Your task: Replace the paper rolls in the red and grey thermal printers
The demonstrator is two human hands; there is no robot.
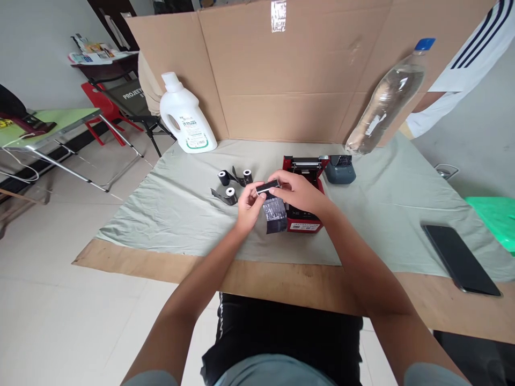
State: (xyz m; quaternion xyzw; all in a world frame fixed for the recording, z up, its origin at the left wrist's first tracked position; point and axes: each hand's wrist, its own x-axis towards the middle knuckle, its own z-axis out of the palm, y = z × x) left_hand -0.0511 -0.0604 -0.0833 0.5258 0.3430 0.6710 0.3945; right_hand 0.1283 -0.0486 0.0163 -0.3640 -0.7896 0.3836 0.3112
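Between my two hands is a small roll of black ribbon on a core, tilted slightly up to the right. My left hand pinches its left end; the fingers of my right hand close on its right end. A used-looking strip of the ribbon with pale print marks hangs below it. Just behind my right hand stands a red and black label printer with its lid up, its inside partly hidden by that hand. Several other black ribbon rolls with white cores lie left of my hands, some with loose tails.
A small dark grey device stands right of the printer. A white detergent jug and a tilted water bottle lean against the cardboard. A black phone lies at the right edge. A person's white sleeve shows behind the cardboard.
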